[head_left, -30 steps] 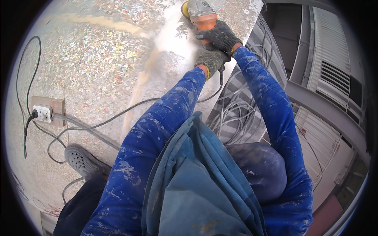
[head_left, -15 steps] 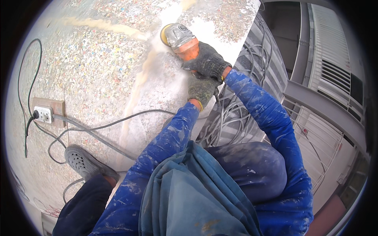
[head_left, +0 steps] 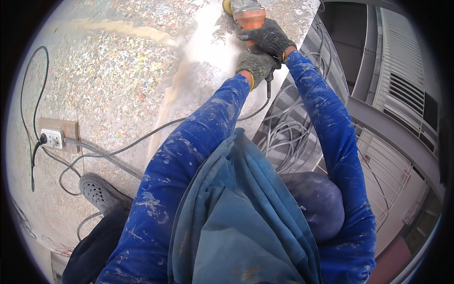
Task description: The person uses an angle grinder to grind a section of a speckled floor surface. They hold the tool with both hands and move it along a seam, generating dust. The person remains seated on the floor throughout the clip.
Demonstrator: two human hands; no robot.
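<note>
An orange and silver angle grinder is at the top of the view, with its yellowish disc at the speckled board. Both my hands wear dark knit gloves. My right hand wraps round the orange body of the grinder. Behind it, my left hand is closed round the tool's rear end, close to where the cord comes out. White dust lies over the board below the disc. How the disc's underside meets the surface is hidden.
A power socket block on a wooden plate, with a black plug, sits at the left. Cords trail across the board toward my foot in a grey clog. Coiled grey cables lie beyond the board's right edge, near a white wire rack.
Both hands have pushed the grinder farther away and to the right, along the board's right edge. My arms are stretched farther out, and the cord has been drawn along.
</note>
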